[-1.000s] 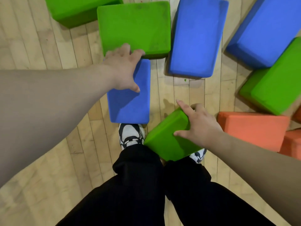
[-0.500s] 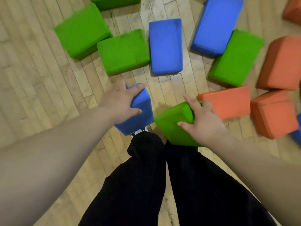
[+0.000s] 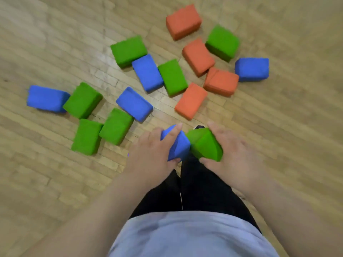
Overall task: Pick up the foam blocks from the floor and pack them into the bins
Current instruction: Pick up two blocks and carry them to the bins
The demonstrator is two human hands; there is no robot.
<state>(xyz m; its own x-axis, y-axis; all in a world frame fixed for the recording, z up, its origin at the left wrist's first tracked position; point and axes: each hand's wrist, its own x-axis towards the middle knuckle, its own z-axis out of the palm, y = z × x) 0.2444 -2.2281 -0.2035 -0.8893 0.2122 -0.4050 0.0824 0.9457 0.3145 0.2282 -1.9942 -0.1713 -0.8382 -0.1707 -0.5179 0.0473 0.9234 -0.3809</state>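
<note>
- Closest in, at six o'clock, a pale shirt (image 3: 185, 234) and dark trousers (image 3: 200, 188) fill the bottom of the view.
- The left hand (image 3: 146, 156) grips the held blue block (image 3: 178, 147), thumb along its near edge and fingers curled over the far corner.
- The right hand (image 3: 235, 156) holds the held green block (image 3: 206, 143) from its three o'clock side. Its fingers wrap round the block, though blur hides just how they lie.
- Both blocks are off the wooden floor (image 3: 55, 182), above the knees, and they touch corner to corner between the hands. Each looks tilted, with its long axis running roughly from ten toward four.
- The coming move turns on where the bins are, and none is in view, so I cannot tell which way the load must go. With both hands full, I judge that carrying comes next, not another pick.
- Just past the hands, the nearest orange block (image 3: 191, 101) lies at twelve o'clock and a loose blue block (image 3: 134, 103) at eleven. Either would suit a later reach.
- At nine to ten o'clock sit two green blocks (image 3: 116, 126), side by side and touching.
- Farther out, from ten round to one, more blue, green and orange blocks are scattered, so most of the task remains.
</note>
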